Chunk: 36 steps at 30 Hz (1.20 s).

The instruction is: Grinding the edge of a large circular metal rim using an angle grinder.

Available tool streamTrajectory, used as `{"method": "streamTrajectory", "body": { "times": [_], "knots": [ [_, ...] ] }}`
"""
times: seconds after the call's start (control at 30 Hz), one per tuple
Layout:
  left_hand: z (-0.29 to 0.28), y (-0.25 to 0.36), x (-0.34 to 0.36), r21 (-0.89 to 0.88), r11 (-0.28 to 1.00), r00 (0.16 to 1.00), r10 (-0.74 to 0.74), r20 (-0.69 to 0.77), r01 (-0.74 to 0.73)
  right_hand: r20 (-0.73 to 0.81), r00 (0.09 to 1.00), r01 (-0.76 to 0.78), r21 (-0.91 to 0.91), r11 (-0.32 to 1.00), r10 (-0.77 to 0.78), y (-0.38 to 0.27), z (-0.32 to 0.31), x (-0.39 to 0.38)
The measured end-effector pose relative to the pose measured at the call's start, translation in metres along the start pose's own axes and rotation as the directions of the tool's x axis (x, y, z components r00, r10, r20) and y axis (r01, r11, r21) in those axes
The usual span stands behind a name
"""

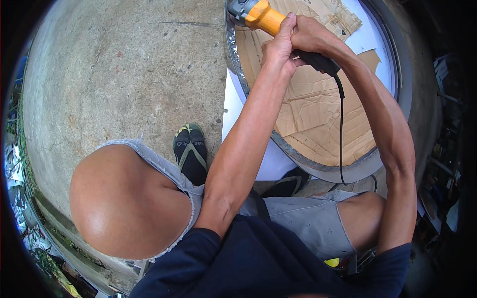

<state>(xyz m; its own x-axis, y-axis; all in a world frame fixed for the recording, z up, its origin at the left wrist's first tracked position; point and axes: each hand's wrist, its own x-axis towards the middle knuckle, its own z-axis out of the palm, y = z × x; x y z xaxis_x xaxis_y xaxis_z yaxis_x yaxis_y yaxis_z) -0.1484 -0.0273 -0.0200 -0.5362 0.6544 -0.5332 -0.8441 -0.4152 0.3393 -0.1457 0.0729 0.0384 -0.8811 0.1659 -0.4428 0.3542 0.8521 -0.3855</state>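
The grinder (pixel 267 19) is held in both hands at the top of the view, its yellow body slanted and its grey head set over the upper left edge of the metal ring (pixel 240 74); whether the ring is touched cannot be told. The body is gripped by the right hand (pixel 312 34), with its fingers closed around it, partly hidden. The rear part is clasped by the left hand (pixel 279 49), whose fingers are wrapped underneath, pressed close to the right. A black cord (pixel 342 119) is hung from the rear end. Within the ring, creased cardboard (pixel 318 111) is laid; a white sheet (pixel 271 161) is seen beneath the ring's left side. The concrete floor (pixel 129 79) is spread to the left, where a sandal (pixel 192 158) is planted.
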Motion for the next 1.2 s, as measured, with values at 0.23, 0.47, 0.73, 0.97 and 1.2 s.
{"method": "streamTrajectory", "body": {
  "times": [0.23, 0.47, 0.73, 0.97, 1.2],
  "knots": [
    [-0.0020, 0.0043, 0.0030, -0.004, 1.000, 1.000, -0.009, 0.011, 0.009, -0.038, 0.999, -0.004, 0.013, 1.000, 0.005, -0.0030, -0.0003, 0.0007],
    [0.0004, 0.0045, 0.0013, -0.003, 1.000, 1.000, -0.008, 0.001, 0.008, 0.021, 0.997, -0.075, 0.028, 0.997, 0.075, -0.0027, -0.0052, 0.0031],
    [-0.0024, 0.0037, 0.0011, -0.039, 0.999, 1.000, -0.011, 0.011, 0.011, -0.024, 0.999, -0.036, -0.011, 0.999, 0.035, -0.0052, 0.0024, 0.0057],
    [0.0003, -0.0023, 0.0003, -0.024, 1.000, 1.000, -0.012, 0.003, 0.012, 0.037, 0.998, -0.058, 0.047, 0.997, 0.056, -0.0009, -0.0019, 0.0003],
    [0.0022, 0.0008, 0.0011, 0.013, 1.000, 1.000, -0.002, 0.009, 0.001, -0.022, 0.999, -0.045, -0.018, 0.999, 0.045, -0.0009, -0.0041, -0.0003]
  ]
}}
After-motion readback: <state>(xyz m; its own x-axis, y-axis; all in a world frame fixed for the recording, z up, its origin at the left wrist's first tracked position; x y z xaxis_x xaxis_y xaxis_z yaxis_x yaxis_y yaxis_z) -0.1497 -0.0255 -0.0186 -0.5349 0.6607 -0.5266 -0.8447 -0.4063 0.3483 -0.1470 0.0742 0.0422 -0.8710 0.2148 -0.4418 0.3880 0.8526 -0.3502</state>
